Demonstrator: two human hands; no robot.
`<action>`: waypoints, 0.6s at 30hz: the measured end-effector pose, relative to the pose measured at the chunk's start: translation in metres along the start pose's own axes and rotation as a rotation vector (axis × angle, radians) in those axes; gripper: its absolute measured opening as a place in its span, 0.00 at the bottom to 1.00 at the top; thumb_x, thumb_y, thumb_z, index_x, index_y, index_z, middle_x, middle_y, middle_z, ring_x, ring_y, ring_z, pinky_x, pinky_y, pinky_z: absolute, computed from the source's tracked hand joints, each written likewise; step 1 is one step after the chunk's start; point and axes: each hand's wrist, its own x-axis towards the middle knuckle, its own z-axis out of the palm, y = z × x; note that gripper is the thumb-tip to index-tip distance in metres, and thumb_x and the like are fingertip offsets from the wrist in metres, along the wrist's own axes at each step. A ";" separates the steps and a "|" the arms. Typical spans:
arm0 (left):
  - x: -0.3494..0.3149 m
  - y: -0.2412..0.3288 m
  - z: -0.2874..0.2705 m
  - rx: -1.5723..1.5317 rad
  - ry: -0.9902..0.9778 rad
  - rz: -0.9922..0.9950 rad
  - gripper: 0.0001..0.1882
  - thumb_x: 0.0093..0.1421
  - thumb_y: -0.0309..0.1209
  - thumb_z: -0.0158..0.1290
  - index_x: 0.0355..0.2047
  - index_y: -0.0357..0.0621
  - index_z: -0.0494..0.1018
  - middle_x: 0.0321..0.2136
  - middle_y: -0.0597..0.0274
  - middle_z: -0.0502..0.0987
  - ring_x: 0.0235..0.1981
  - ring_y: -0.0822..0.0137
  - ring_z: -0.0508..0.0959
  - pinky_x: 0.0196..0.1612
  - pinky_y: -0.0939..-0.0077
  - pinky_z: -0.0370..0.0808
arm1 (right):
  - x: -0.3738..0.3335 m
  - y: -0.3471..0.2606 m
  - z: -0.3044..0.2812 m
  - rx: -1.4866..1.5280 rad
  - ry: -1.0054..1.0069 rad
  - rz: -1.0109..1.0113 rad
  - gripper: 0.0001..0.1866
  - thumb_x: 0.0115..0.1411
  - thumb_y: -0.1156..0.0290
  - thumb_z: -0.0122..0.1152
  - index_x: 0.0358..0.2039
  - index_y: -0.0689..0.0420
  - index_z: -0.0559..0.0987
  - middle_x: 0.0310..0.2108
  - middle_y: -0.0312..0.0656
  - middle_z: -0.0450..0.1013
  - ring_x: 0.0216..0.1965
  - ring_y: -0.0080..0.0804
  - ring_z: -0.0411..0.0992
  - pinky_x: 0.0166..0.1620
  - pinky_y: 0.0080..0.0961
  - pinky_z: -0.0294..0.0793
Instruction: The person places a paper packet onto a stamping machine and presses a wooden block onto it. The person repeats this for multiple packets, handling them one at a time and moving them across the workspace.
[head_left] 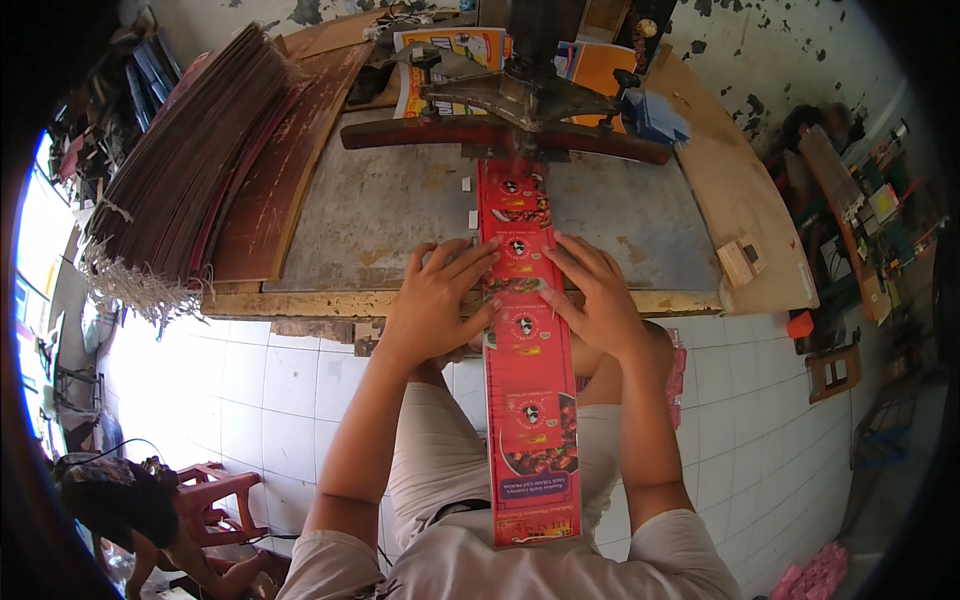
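A long red printed strip [530,370], patterned with repeated food-packaging labels, runs from above my lap up over the table edge. Its far end passes beneath a dark metal press head [520,100] with a wide reddish crossbar. My left hand [440,300] holds the strip's left edge, thumb and forefinger on the printed face. On the opposite edge, my right hand [598,300] grips the strip with its thumb resting on top. Both hands are at the front edge of the worn grey worktop [380,220]. The strip's near end hangs down toward my shirt.
A tall stack of dark sheets with frayed edges [190,160] leans at the left. Small white pieces [473,218] lie beside the strip. A small box [741,260] sits at right. A red stool [220,500] and another person [150,510] are at lower left; pink bundles [815,575] lie at lower right.
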 end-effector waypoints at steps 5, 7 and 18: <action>0.003 0.004 -0.002 -0.006 -0.008 -0.023 0.32 0.66 0.45 0.66 0.67 0.45 0.80 0.72 0.66 0.79 0.69 0.51 0.76 0.75 0.44 0.64 | -0.002 0.002 0.007 -0.085 0.044 -0.031 0.30 0.71 0.55 0.72 0.70 0.54 0.81 0.74 0.48 0.73 0.76 0.51 0.68 0.76 0.50 0.66; 0.003 0.003 -0.003 0.002 -0.008 -0.024 0.32 0.66 0.45 0.66 0.67 0.45 0.80 0.72 0.66 0.79 0.69 0.51 0.76 0.75 0.44 0.64 | -0.001 0.000 0.007 -0.086 0.050 -0.032 0.30 0.72 0.55 0.72 0.70 0.54 0.81 0.74 0.48 0.73 0.76 0.50 0.68 0.76 0.50 0.66; 0.003 0.004 -0.003 0.007 -0.011 -0.025 0.33 0.66 0.46 0.65 0.69 0.46 0.80 0.73 0.66 0.79 0.69 0.52 0.76 0.74 0.47 0.64 | -0.001 -0.002 0.007 -0.084 0.046 0.019 0.30 0.71 0.53 0.73 0.69 0.53 0.82 0.74 0.47 0.73 0.76 0.49 0.68 0.77 0.50 0.64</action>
